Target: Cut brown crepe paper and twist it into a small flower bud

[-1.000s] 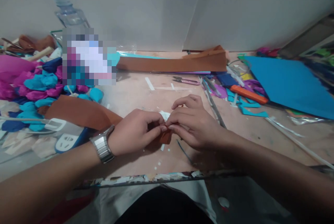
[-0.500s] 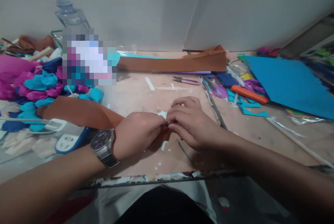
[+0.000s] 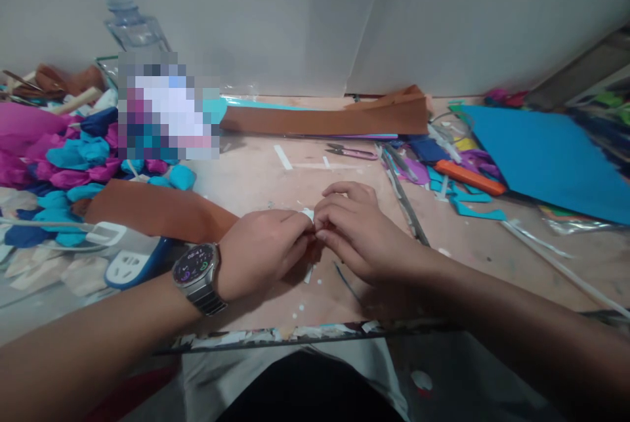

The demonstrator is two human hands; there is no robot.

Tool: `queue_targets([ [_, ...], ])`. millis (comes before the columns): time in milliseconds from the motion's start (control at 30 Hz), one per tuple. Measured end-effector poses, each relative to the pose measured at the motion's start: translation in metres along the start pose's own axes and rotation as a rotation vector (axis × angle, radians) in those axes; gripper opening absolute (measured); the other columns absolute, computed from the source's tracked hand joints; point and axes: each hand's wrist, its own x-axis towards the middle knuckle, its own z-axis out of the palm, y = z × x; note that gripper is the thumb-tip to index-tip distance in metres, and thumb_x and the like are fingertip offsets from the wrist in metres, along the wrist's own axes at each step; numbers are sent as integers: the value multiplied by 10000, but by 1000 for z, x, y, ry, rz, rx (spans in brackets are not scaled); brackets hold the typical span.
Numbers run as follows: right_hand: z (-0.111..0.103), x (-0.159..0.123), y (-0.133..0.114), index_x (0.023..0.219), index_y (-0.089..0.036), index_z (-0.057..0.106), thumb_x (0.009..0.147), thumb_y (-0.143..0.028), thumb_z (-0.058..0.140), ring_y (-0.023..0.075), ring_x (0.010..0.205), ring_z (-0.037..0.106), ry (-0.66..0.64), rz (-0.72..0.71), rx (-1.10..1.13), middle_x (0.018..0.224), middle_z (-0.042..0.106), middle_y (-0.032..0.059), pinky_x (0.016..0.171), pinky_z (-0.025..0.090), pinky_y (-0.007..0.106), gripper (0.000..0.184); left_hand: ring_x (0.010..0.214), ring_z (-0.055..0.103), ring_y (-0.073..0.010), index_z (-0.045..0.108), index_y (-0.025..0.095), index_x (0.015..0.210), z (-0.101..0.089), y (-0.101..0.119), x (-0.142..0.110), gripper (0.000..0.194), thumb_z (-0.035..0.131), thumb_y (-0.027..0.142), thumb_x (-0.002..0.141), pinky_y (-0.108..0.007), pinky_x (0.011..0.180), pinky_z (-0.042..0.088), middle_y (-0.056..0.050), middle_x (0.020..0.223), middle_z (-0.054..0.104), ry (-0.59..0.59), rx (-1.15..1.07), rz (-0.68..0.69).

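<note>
My left hand (image 3: 266, 241), with a watch (image 3: 197, 271) on its wrist, is closed in a pinch on a sheet of brown paper (image 3: 162, 212). The sheet runs out to the left behind the hand, and its near end is mostly hidden by my fingers. Thumb and fingers of my right hand (image 3: 352, 228) pinch at the same spot, tip to tip with the left. A bit of brown shows under the fingertips. Small white scraps (image 3: 308, 213) lie just behind them on the table (image 3: 246, 179).
Blue and magenta paper bundles (image 3: 73, 153) and a power strip (image 3: 135, 264) crowd the left. Behind are a long brown strip (image 3: 325, 121) and thread snips (image 3: 352, 152). An orange cutter (image 3: 470, 177) and a blue sheet (image 3: 546, 153) lie right. A bottle (image 3: 138, 28) stands back left.
My left hand and the brown paper have shifted slightly to the right, and the wrist has turned a little. The right hand stays almost where it was, still pinching.
</note>
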Motion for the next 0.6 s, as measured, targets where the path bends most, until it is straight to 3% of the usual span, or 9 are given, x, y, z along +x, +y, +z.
queue_targets([
  [167,0,-1,0,913,-211,664,926,-158,574,336,1235,507,24,-45,15,929,723,64,1079,325,572,105,764,647,-177,660,195,922,1,0,2,135,546,227,987,-289,681,424,-19,851,723,-27,15,34],
  [300,0,-1,-2,877,-212,657,906,-138,567,320,1230,509,26,-30,62,885,709,57,1087,335,562,120,772,645,-178,668,189,935,2,1,2,159,533,244,999,-287,691,427,-29,858,726,-5,-28,62],
  [467,1,-2,1,901,-220,662,947,-189,591,316,1219,506,47,-12,87,927,724,53,1075,335,553,90,752,655,-157,722,209,939,-3,0,2,217,540,302,1014,-276,702,428,-4,848,749,-34,-234,-51],
  [600,3,-2,4,858,-222,652,945,-204,605,314,1215,516,65,-39,75,918,737,47,1087,324,554,101,766,661,-160,736,206,898,-4,0,3,239,550,308,1007,-279,716,426,-7,839,754,-64,-278,-85],
])
